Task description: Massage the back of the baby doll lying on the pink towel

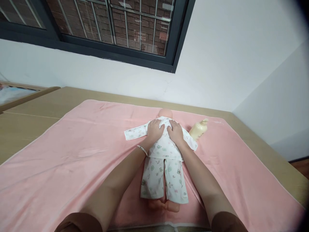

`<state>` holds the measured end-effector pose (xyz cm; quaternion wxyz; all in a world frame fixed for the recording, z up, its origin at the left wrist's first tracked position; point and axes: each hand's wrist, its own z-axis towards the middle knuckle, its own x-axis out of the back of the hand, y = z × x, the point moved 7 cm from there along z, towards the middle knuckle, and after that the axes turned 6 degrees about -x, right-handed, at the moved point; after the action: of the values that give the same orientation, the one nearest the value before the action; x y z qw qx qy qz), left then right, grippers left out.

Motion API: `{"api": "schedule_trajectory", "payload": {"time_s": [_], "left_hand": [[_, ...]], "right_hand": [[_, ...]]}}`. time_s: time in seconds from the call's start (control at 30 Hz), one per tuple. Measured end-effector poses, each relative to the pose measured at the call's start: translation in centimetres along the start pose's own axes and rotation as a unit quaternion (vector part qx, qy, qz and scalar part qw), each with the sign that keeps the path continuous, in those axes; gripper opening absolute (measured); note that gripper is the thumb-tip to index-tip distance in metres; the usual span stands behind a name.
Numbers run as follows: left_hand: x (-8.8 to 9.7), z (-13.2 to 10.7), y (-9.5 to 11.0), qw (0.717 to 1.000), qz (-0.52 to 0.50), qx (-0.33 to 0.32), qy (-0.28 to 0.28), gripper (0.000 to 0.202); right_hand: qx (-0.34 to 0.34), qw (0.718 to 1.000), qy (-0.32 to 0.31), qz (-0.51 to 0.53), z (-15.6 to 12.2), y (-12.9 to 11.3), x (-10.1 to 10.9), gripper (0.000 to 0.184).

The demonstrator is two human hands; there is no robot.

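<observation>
- Fingers of my left hand lie close together with the thumb spread, flat on the upper torso of the baby doll; those of my right hand mirror them, clamped on nothing.
- Under my palms is its white printed shirt; both sleeves reach out from the doll's sides. Matching trousers cover its legs, with bare feet at the end nearest me.
- No features show on its bald head, so I judge it face down, though I cannot be sure.
- I expect a firm, smooth body, fairly light, under soft cloth that could slip over it. The best hold seems to be around the ribs beneath the arms, with the head supported; a loose sleeve would give a poor grip.
- Beneath the doll spreads a pink blanket, over a wooden surface.
- Beside the doll's right-hand sleeve, as I look, is a cream pump bottle.
- Beyond its head rises a white wall.
</observation>
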<state>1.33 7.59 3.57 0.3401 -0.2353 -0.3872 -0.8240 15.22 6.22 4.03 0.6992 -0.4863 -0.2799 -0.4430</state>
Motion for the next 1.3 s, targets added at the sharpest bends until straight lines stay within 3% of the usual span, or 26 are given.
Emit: {"api": "schedule_trajectory", "payload": {"time_s": [0.7, 1.3], "left_hand": [[-0.08, -0.03, -0.26, 1.0, -0.012, 0.005, 0.013, 0.028], [-0.17, 0.09, -0.31, 1.0, -0.004, 0.013, -0.007, 0.031]], "right_hand": [[-0.003, 1.0, 0.008, 0.016, -0.04, 0.09, 0.09, 0.047], [0.007, 0.999, 0.018, 0.04, 0.24, 0.45, -0.11, 0.047]]}}
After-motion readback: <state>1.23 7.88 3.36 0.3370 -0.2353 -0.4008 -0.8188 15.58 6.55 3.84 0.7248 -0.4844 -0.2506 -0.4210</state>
